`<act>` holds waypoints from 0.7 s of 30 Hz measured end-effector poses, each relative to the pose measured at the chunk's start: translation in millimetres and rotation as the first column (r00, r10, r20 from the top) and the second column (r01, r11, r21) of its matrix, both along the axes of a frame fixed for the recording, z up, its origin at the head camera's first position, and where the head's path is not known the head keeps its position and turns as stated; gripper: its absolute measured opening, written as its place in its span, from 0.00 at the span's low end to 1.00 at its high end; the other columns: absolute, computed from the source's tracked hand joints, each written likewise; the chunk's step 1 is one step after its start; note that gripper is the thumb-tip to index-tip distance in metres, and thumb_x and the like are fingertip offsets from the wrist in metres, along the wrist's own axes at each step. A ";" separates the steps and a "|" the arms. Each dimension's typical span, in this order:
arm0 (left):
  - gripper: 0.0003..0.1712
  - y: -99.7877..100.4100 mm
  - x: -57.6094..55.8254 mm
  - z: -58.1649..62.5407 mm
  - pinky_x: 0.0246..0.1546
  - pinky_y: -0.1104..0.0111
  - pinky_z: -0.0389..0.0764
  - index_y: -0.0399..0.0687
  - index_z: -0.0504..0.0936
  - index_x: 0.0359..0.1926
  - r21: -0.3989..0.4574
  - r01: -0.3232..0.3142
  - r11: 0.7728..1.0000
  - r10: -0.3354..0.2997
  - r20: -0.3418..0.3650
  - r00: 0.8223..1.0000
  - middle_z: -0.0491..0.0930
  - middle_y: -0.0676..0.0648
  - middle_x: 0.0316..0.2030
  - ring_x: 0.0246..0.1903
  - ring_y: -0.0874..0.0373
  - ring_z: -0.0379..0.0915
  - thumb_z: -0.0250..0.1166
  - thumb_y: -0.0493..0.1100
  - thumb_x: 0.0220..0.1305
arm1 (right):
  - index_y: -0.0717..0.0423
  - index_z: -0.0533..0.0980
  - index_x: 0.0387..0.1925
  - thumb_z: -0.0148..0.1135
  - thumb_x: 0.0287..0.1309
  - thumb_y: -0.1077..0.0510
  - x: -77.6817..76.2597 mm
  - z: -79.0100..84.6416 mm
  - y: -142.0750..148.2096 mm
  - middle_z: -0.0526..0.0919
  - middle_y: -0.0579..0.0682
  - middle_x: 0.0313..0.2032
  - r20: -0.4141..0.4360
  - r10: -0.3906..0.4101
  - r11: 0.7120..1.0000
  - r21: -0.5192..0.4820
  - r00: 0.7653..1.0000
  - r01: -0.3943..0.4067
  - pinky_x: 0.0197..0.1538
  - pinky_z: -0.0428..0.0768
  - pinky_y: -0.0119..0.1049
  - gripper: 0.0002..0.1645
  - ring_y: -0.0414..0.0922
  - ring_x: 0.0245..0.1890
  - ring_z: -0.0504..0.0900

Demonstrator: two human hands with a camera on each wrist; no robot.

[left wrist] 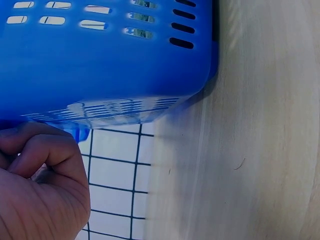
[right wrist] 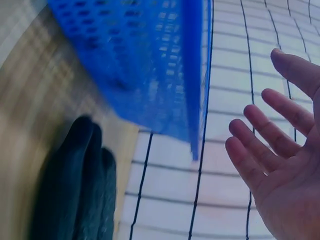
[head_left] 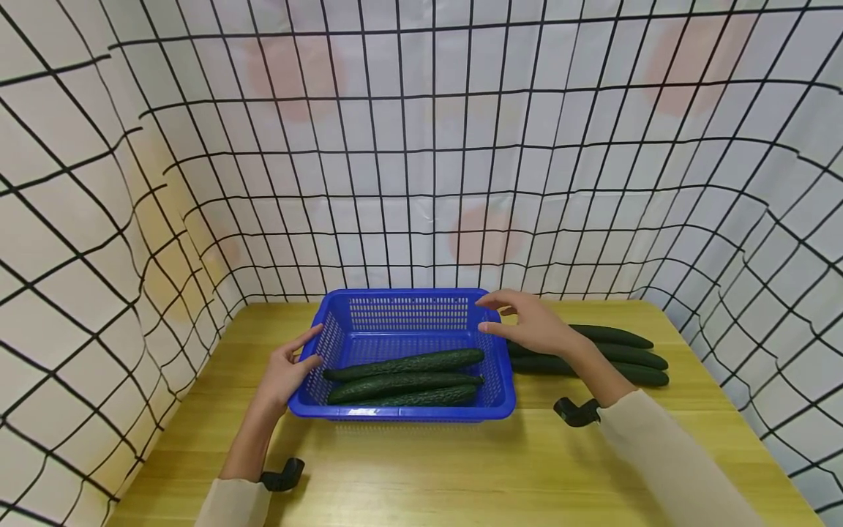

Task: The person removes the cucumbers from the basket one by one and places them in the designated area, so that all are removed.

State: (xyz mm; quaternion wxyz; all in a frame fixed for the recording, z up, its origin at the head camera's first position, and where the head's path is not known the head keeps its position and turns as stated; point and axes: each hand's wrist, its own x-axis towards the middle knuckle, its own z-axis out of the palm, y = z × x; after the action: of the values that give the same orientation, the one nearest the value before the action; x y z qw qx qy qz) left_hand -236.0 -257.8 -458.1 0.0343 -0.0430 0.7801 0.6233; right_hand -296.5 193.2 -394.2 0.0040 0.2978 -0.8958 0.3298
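A blue plastic basket [head_left: 402,413] with slotted walls stands on the table. Three dark green cucumbers [head_left: 403,383] lie side by side along the near part of its floor. The left hand [head_left: 283,377] is at the basket's left rim, and the left wrist view shows its curled fingers [left wrist: 52,150] holding the edge. Above the right rim hovers the right hand [head_left: 535,322], its thumb and fingers apart. In the right wrist view, the spread fingers [right wrist: 255,137] hold nothing and stay clear of the basket wall [right wrist: 135,75].
To the right of the basket, three more cucumbers [head_left: 635,375] lie on the wooden table [head_left: 408,468], partly under the right forearm. Black wire grid [head_left: 433,176] over pale sheeting encloses the back and both sides. Each wrist wears a small black device [head_left: 285,474].
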 end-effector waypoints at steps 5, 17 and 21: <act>0.37 -0.2 -0.8 -1.2 0.40 0.49 0.90 0.61 0.64 0.79 0.001 0.009 1.000 -0.009 -0.002 1.000 0.70 0.24 0.67 0.49 0.38 0.85 0.59 0.37 0.73 | 0.53 0.76 0.67 0.68 0.64 0.39 -1.4 6.0 -21.5 0.80 0.51 0.63 0.031 0.036 0.999 -0.006 0.999 -0.036 0.66 0.78 0.56 0.36 0.55 0.62 0.78; 0.36 -0.1 -3.8 -4.7 0.40 0.49 0.90 0.60 0.64 0.79 0.002 0.005 1.000 -0.005 -0.004 1.000 0.70 0.25 0.68 0.50 0.38 0.85 0.59 0.36 0.73 | 0.54 0.74 0.68 0.67 0.66 0.42 -3.5 3.5 -65.8 0.79 0.52 0.65 0.088 0.142 0.990 0.011 0.986 -0.143 0.69 0.75 0.56 0.35 0.54 0.66 0.76; 0.37 -0.9 -2.3 -3.1 0.40 0.49 0.90 0.61 0.65 0.78 0.006 0.006 1.000 -0.006 -0.005 1.000 0.71 0.25 0.67 0.50 0.37 0.85 0.60 0.36 0.72 | 0.54 0.74 0.67 0.67 0.66 0.41 -4.6 5.8 -75.0 0.79 0.51 0.65 0.091 0.159 0.986 0.031 0.983 -0.162 0.69 0.75 0.56 0.34 0.53 0.67 0.77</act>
State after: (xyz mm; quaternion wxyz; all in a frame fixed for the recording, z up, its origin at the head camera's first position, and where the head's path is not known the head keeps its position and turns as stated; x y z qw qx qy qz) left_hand -238.3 -258.7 -461.2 0.0342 -0.0390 0.7783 0.6258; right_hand -301.1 118.1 -388.4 -0.0677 0.3542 -0.8744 0.3247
